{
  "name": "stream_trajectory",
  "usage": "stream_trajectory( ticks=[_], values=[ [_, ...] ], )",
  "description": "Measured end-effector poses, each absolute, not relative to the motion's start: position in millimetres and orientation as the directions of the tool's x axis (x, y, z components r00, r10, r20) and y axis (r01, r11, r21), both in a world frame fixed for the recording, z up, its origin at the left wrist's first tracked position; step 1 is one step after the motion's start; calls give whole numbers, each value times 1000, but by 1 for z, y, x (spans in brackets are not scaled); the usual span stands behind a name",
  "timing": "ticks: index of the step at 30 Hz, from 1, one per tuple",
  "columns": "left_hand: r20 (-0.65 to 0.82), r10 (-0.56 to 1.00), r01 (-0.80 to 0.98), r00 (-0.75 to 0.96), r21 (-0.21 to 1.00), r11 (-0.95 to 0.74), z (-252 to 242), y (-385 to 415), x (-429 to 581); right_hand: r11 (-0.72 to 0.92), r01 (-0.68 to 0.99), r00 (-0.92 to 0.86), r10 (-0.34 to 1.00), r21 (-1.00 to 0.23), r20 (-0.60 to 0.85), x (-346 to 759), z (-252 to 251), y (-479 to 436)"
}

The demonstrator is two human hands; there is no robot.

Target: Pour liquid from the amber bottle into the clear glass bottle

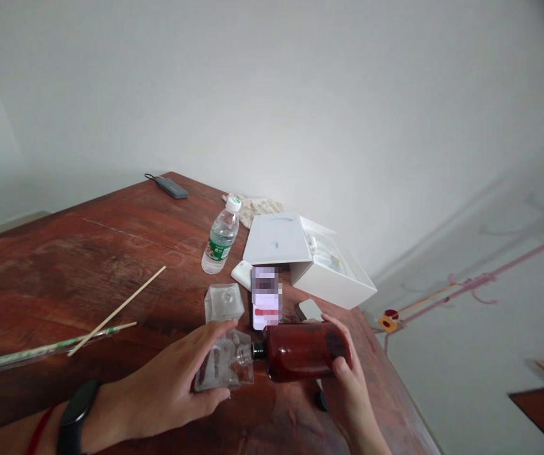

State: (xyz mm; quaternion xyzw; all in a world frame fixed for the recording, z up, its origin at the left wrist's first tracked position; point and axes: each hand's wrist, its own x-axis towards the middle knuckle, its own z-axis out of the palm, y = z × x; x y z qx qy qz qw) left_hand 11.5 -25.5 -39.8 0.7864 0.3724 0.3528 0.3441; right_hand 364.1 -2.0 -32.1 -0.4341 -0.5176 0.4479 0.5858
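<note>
My right hand (347, 379) is wrapped round a dark reddish-brown bottle (304, 352), which lies on its side in the air, its black neck pointing left. That neck meets the mouth of a small clear square bottle (219, 361), also tilted sideways. My left hand (186, 366) grips the clear bottle between thumb and fingers. Whether liquid passes between the two mouths cannot be made out. Just beyond the clear bottle sits a clear, block-shaped container (224, 303). Under the brown bottle a small black cap (321, 400) is partly hidden by my right hand.
A phone (266, 300) with a lit screen lies past the bottles. Behind it are a white box (276, 240), its open tray (342, 278) and a water bottle (222, 237). Wooden sticks (117, 311) lie left, a grey device (171, 187) farther back on the table (63, 265).
</note>
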Motion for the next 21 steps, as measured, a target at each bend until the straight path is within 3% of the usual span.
stream_trajectory(
  ticks=[21],
  values=[
    [303,837,342,456,808,-479,-43,-25,12,229,-56,97,970,-972,223,360,-28,-5]
  ],
)
